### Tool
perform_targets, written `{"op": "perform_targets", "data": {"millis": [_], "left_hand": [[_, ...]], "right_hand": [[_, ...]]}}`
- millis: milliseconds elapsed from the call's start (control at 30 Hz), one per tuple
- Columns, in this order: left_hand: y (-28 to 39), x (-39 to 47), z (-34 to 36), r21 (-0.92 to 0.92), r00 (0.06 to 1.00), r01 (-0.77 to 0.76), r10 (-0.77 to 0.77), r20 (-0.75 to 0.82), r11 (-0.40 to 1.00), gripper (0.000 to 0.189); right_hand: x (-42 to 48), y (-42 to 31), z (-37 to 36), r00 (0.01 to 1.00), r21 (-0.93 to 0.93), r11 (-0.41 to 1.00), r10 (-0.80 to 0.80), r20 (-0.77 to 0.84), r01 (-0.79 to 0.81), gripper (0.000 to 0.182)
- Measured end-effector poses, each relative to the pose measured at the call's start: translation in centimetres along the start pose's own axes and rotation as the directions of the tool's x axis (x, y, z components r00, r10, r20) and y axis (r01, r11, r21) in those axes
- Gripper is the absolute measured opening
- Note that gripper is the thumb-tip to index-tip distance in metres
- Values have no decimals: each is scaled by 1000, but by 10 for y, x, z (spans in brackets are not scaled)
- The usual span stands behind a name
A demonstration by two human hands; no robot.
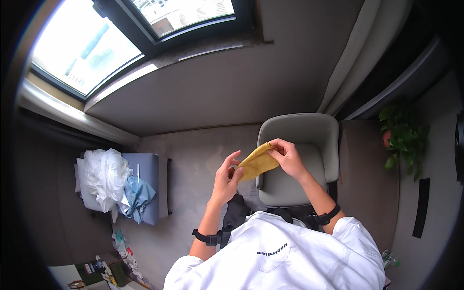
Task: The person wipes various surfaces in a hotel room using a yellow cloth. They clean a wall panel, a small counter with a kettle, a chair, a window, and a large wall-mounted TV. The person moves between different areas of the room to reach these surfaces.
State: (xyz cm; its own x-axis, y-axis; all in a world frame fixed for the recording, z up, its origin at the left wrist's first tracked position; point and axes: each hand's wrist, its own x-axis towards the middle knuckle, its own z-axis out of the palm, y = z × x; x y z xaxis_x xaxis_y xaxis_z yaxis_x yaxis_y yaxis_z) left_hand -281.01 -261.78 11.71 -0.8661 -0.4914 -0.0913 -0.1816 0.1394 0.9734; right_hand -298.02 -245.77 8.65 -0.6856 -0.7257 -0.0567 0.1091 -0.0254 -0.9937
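A yellow cloth [258,164], folded over on itself, is stretched between my two hands in front of my chest. My right hand [289,158] pinches its upper right corner between thumb and fingers. At the lower left end, my left hand [226,178] grips the edge with the thumb, its index finger raised away from the cloth. Just beyond and below the cloth stands a grey upholstered armchair [299,190], its seat partly hidden by my right hand and forearm.
To the left, a blue-grey padded seat [148,165] bears a white crumpled bundle [105,177] and a blue cloth [139,199]. A leafy potted plant [407,139] is at the right. Windows [87,47] are at upper left. Crumpled litter [130,262] lies along the lower left.
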Motion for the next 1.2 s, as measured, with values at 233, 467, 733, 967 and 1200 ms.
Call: {"op": "perform_targets", "data": {"millis": [233, 467, 733, 967, 1200], "left_hand": [[-35, 3, -95, 113, 982, -147, 132, 134, 983, 24], [-54, -1, -191, 176, 892, -440, 405, 201, 881, 49], [-83, -9, -270, 61, 970, -241, 240, 25, 969, 16], [-81, 12, -293, 115, 956, -282, 289, -47, 953, 18], [-63, 60, -301, 252, 943, -330, 305, 133, 910, 30]], "right_hand": [[23, -42, 86, 994, -302, 947, -96, 51, 107, 15], [55, -55, 209, 838, -470, 740, -231, 495, 481, 16], [87, -47, 300, 767, -404, 715, -287, 574, 571, 16], [113, -49, 330, 820, -551, 632, -265, 506, 544, 29], [149, -35, 303, 898, -493, 763, -267, 350, 419, 23]]}}
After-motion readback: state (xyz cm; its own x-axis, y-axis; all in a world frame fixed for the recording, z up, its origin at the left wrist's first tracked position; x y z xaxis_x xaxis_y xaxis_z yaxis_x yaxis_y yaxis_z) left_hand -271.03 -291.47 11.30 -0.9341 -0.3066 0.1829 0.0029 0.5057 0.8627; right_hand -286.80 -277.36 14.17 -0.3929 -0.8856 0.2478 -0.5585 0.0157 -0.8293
